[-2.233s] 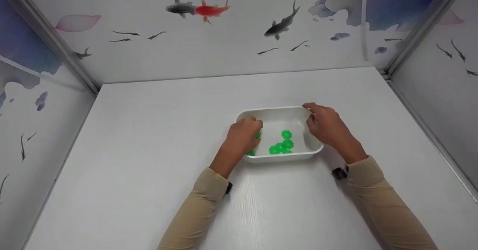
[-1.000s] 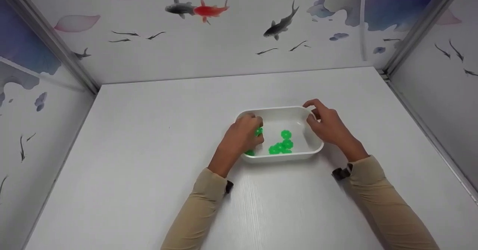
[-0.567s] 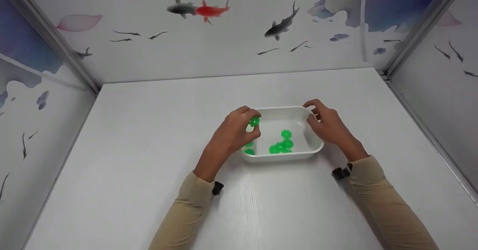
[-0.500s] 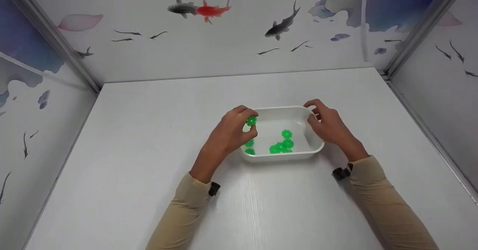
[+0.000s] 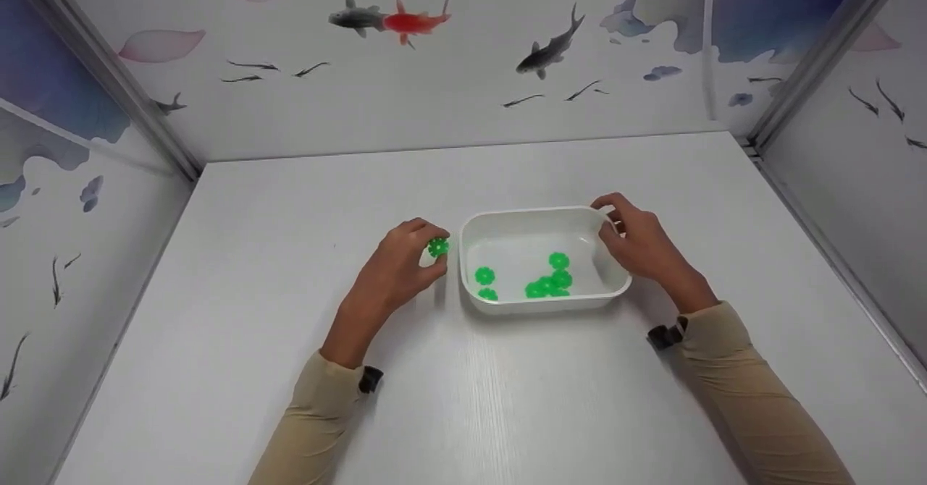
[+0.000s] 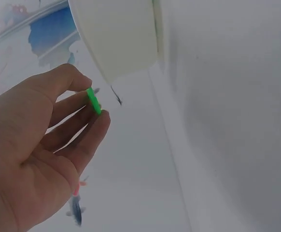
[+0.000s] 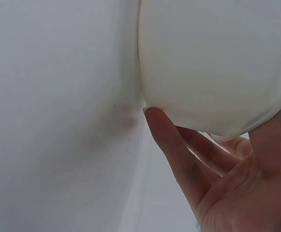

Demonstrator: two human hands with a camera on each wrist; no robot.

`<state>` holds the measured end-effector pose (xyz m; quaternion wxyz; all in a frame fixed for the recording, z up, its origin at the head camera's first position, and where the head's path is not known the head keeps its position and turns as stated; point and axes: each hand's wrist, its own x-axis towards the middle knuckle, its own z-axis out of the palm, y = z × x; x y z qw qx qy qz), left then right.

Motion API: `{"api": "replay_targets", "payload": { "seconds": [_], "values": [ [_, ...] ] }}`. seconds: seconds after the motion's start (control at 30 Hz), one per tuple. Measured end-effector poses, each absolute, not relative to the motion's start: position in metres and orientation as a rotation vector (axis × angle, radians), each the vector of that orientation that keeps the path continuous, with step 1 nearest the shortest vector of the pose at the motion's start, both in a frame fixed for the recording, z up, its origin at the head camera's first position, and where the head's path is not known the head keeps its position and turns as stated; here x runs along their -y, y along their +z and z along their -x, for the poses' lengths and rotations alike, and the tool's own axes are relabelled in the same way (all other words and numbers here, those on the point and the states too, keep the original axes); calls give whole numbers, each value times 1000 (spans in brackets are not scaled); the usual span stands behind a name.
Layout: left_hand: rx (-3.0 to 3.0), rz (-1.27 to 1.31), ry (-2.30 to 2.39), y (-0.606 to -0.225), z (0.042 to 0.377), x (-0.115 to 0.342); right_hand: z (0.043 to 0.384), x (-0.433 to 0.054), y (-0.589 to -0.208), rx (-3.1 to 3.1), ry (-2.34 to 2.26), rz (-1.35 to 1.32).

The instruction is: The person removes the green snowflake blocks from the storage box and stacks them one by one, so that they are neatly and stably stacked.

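Note:
My left hand (image 5: 398, 262) is just left of the white tray (image 5: 536, 302), a green snowflake building disc (image 5: 438, 247) pinched between thumb and fingertips. In the left wrist view that disc (image 6: 93, 100) shows edge-on, thin and flat. My right hand (image 5: 637, 242) grips the tray's right end, thumb over the rim and fingers outside. From the right wrist view, a finger of the right hand (image 7: 227, 193) lies against the tray's outer wall (image 7: 213, 63). Inside the tray, two discs (image 5: 484, 276) lie at the left, and several more (image 5: 550, 284) cluster near the front middle.
The tray stands on a white table (image 5: 290, 232). Printed panels (image 5: 463, 101) with fish and petals enclose it at the back and sides. Dark camera mounts (image 5: 371, 379) sit at both wrists.
My left hand was inside the tray, took hold of a green disc, lifted it and moved left past the rim. The right hand stays on the tray, its fingers slightly shifted.

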<state>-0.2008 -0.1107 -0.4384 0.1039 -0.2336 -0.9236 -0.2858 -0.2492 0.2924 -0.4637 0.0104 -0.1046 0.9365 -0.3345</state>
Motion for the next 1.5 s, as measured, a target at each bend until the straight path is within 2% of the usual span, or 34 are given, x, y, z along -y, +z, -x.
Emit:
{"api": "replay_targets", "payload": {
  "seconds": [0.5,0.8,1.5],
  "values": [
    [3008,620,-865,-458,211,124,249,-292,-465,-2938,-1042,334],
    [3098,537,-877,-459,211,128,249,-292,-465,-2939,-1041,334],
    [3114,519,-855,-462,211,130,247,-291,-461,-2952,-1022,348]
  ]
}}
